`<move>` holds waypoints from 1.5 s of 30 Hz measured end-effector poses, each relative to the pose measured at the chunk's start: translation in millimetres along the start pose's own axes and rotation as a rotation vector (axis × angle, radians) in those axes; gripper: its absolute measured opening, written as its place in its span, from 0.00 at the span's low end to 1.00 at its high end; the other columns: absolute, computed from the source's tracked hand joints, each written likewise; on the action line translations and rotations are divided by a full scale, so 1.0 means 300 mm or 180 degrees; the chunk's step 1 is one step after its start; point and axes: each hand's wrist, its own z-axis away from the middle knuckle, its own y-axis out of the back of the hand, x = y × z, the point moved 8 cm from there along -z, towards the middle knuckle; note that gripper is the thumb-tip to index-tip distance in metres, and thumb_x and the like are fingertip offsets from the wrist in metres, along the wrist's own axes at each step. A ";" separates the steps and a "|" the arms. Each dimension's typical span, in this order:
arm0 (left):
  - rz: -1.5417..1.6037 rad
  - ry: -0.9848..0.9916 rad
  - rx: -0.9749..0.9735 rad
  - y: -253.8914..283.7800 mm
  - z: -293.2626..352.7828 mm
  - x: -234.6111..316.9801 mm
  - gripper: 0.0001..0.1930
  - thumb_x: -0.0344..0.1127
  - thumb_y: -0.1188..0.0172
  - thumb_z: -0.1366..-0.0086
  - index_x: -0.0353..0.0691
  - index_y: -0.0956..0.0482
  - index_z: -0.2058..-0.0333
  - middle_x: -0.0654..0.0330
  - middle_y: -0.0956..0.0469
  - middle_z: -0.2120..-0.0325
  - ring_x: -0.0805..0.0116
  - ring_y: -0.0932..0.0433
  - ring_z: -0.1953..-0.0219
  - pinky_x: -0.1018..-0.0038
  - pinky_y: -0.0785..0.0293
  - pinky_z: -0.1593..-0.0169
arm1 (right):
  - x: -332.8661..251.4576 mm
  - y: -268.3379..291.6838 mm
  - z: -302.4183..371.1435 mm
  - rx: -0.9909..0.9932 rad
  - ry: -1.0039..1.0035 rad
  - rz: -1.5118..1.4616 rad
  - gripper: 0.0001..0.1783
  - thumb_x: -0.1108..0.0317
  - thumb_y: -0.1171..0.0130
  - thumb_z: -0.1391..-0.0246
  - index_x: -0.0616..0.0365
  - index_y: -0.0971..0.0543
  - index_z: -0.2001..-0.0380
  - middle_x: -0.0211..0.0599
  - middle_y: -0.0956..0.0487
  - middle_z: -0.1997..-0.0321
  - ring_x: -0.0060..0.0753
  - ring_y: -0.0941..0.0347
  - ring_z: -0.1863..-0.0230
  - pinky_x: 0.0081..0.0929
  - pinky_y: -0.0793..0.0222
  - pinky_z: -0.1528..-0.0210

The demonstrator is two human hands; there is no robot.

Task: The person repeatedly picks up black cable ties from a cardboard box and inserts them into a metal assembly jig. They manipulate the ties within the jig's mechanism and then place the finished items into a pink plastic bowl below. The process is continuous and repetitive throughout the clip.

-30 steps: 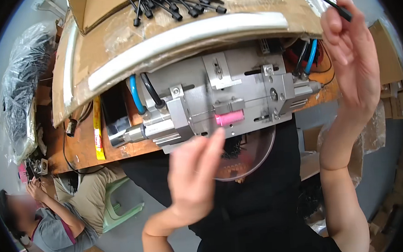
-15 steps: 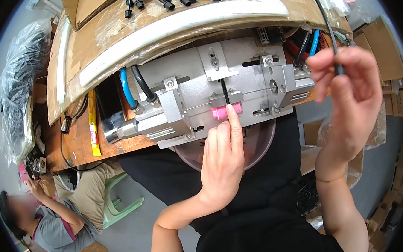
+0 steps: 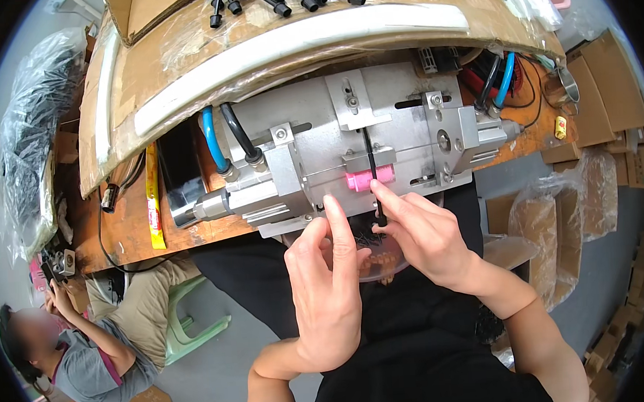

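The right hand (image 3: 427, 239) pinched a thin black cable (image 3: 372, 179) lying in the metal fixture's (image 3: 355, 140) slot above the pink sleeve (image 3: 370, 177). The left hand (image 3: 327, 289), holding nothing, rested fingertips at the fixture's near edge; keeping the cable straight looked wise.

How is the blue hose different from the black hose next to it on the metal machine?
The blue hose is bright blue and sits further left; the black hose is dark and sits closer to the machine's middle. The black hose ends in a silver fitting; the blue hose's end is harder to see. Both curve out from under the cardboard.
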 end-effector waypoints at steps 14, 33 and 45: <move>-0.0528 -0.0486 0.0502 0.251 -0.719 -0.266 0.14 0.28 0.38 0.41 0.40 0.23 0.55 0.55 0.23 0.64 0.66 0.24 0.66 0.72 0.26 0.59 | -0.045 0.299 -0.551 0.0721 0.0571 0.1362 0.14 0.69 0.36 0.49 0.58 0.26 0.60 0.39 0.27 0.75 0.42 0.27 0.70 0.34 0.34 0.66; -0.0506 -0.0505 0.0039 -0.111 -0.019 0.057 0.37 0.24 0.32 0.52 0.28 0.33 0.40 0.56 0.29 0.65 0.61 0.30 0.65 0.67 0.31 0.60 | 0.118 0.531 -0.574 0.0194 -0.0154 -0.2439 0.15 0.69 0.44 0.39 0.65 0.25 0.52 0.37 0.21 0.66 0.23 0.25 0.68 0.20 0.29 0.69; -0.1062 -0.0434 -0.0146 -0.205 -0.024 0.028 0.32 0.26 0.41 0.43 0.25 0.37 0.39 0.56 0.30 0.63 0.65 0.31 0.65 0.72 0.30 0.60 | -0.011 0.324 -0.105 0.1006 -0.0048 -0.0755 0.26 0.85 0.38 0.52 0.69 0.29 0.47 0.42 0.20 0.61 0.27 0.23 0.66 0.22 0.26 0.62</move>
